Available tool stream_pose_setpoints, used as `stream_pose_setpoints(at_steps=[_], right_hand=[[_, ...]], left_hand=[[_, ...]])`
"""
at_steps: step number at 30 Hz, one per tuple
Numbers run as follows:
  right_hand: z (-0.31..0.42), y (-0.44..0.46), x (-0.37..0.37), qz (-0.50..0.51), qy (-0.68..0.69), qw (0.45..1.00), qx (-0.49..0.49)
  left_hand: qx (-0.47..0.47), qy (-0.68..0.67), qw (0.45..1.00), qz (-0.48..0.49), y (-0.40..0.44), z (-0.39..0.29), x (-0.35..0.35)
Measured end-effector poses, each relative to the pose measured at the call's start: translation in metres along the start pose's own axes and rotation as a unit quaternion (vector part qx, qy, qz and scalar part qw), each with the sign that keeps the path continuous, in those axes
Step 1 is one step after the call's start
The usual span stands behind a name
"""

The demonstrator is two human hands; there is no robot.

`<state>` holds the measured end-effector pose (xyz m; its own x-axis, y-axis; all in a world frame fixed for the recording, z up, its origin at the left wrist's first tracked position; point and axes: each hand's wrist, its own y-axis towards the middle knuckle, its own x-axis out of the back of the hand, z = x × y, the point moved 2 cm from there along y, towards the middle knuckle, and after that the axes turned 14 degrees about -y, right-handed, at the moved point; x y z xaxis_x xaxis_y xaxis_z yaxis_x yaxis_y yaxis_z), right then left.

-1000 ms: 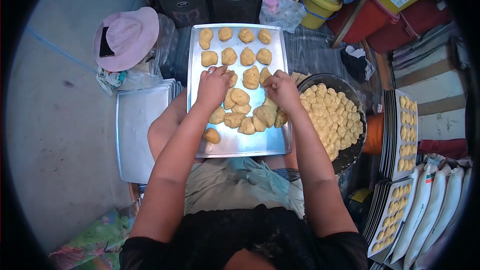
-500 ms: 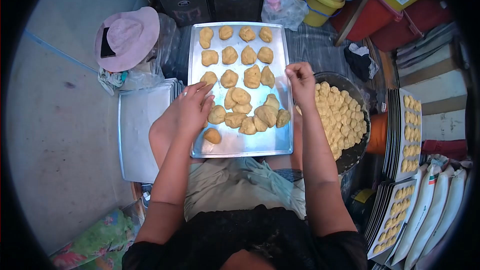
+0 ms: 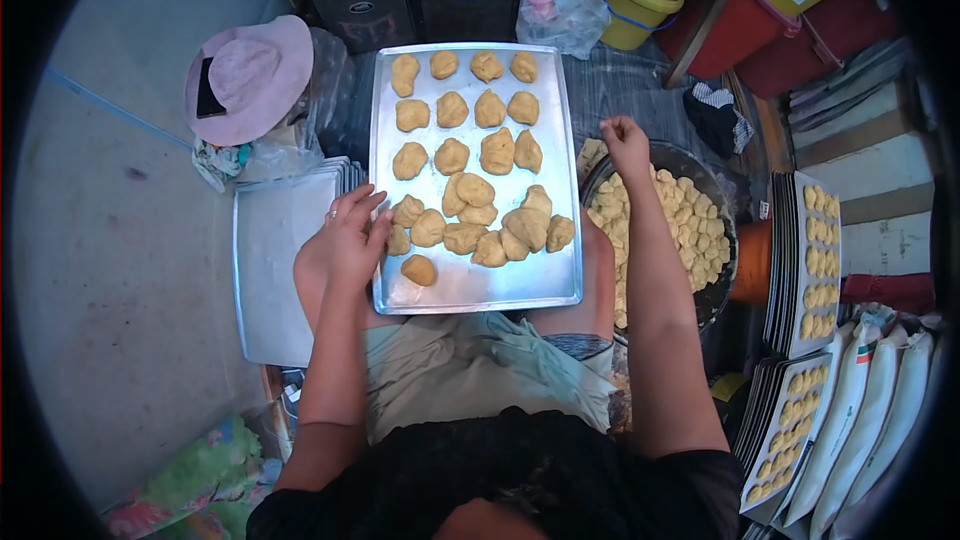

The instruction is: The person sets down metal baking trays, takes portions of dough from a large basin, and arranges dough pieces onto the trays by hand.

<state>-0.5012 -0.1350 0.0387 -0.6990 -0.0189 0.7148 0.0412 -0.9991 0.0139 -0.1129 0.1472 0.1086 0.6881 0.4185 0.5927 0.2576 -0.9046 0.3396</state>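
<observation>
Alongside, stacked trays and a dark basin flank the dough tray.

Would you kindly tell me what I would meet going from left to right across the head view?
Pink brimmed hat, left hand, metal tray on the lap, round dark basin, upper stack of dough-laden trays.

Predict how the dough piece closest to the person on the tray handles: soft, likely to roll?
The dough piece probably dents when pinched, as neighbouring lumps look irregular and soft. Being roundish, it might roll slightly if pushed on the flat tray.
</observation>
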Motion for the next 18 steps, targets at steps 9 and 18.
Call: stream_pose_setpoints(at_steps=[9,18], right_hand=[[0.036,-0.059,-0.018,-0.172,-0.114,0.967,0.149],[0.115,-0.084,-0.032,0.078,-0.070,0.965,0.239]], left_hand=[[-0.025,-0.017,1.000,0.008,-0.003,-0.004,-0.002],[-0.070,0.011,0.997,0.039,0.027,-0.024,-0.028]])
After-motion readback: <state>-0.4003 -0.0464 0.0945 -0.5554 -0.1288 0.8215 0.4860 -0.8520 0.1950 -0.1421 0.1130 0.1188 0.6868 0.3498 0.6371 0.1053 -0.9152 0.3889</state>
